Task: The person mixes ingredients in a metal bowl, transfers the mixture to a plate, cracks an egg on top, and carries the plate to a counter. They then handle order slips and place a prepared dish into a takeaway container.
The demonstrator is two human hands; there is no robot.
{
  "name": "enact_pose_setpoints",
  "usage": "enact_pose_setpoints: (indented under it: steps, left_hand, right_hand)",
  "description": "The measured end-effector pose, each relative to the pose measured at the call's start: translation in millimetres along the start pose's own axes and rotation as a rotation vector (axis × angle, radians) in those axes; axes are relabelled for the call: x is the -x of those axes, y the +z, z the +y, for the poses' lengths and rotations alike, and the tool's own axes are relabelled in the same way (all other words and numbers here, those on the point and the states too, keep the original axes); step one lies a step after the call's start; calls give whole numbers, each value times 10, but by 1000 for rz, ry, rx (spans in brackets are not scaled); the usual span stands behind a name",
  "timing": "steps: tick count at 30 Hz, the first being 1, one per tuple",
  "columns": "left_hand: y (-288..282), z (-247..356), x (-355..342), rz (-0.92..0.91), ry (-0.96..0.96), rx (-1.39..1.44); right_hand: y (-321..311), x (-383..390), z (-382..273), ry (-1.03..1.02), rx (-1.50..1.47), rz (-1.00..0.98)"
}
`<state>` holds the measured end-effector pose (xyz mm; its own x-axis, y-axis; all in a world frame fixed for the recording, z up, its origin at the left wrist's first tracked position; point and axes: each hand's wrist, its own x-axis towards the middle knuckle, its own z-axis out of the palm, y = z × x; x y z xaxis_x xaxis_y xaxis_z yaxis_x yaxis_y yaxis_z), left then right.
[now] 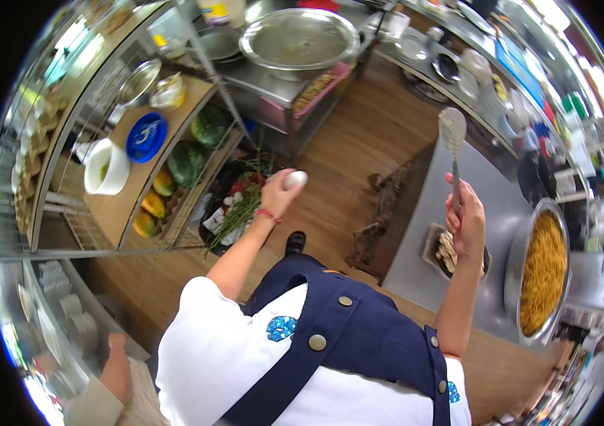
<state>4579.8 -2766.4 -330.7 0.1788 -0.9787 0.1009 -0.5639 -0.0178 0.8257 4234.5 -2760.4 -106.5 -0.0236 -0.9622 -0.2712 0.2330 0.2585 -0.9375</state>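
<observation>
My left hand (pixel 275 195) is closed around a white egg (pixel 295 180), above greens and vegetables (pixel 244 204) on the floor at the shelf's foot. My right hand (pixel 467 224) grips the handle of a metal spatula (pixel 452 131), its coated head upward, over a steel counter (pixel 421 202). Beside that hand sit a small container of pale pieces (pixel 445 250) and, farther right, a big steel bowl of yellow-orange shredded food or noodles (pixel 540 277).
Shelving (pixel 114 227) at left holds bowls, melons and papayas. A big steel basin (pixel 298 42) sits on a stand ahead. Pans and utensils crowd another counter (pixel 493 128) at upper right. A co-worker's arm (pixel 115 373) shows at lower left. Wooden flooring (pixel 337 128) lies between.
</observation>
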Motion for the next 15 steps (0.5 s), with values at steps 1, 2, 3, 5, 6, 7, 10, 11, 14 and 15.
enact_pose_setpoints:
  steps: [1,2,3,5,6,7,10,11,14,15]
  left_hand:
    - [-285,-429,15,-15,-128,-95]
    - [-495,-787,16,-38,-279,-199]
    - [-608,-1055,20,-33,-399,-253]
    - [-736,-1385,-44,-131,-626,-244]
    - [-725,-1442,-62,-63,-612,-177]
    - [-680,-1446,-102,-76,-560,-174]
    - [-456,-1276,-156,-113,-316,-88]
    - [-370,-1205,-151,-162,-343,47]
    - [-16,-980,-92,-298,-333,210]
    - [121,-910,-89,-360,-310,334]
  right_hand:
    - [215,-140,6,21,-5,-105]
    - [454,-316,46,61,-19,-151]
    - [716,-538,97,75,-46,-221]
    - [1245,-1004,174,121,-102,-329]
    - [1491,-1230,193,144,-149,-420]
    - [1754,-1461,216,179,-210,-432]
    - [2492,-2028,280,310,-405,-337]
    - [2601,-2055,323,260,-497,-489]
    - [2602,-1820,509,328,-447,-609]
    - [2479,-1604,624,414,-415,-639]
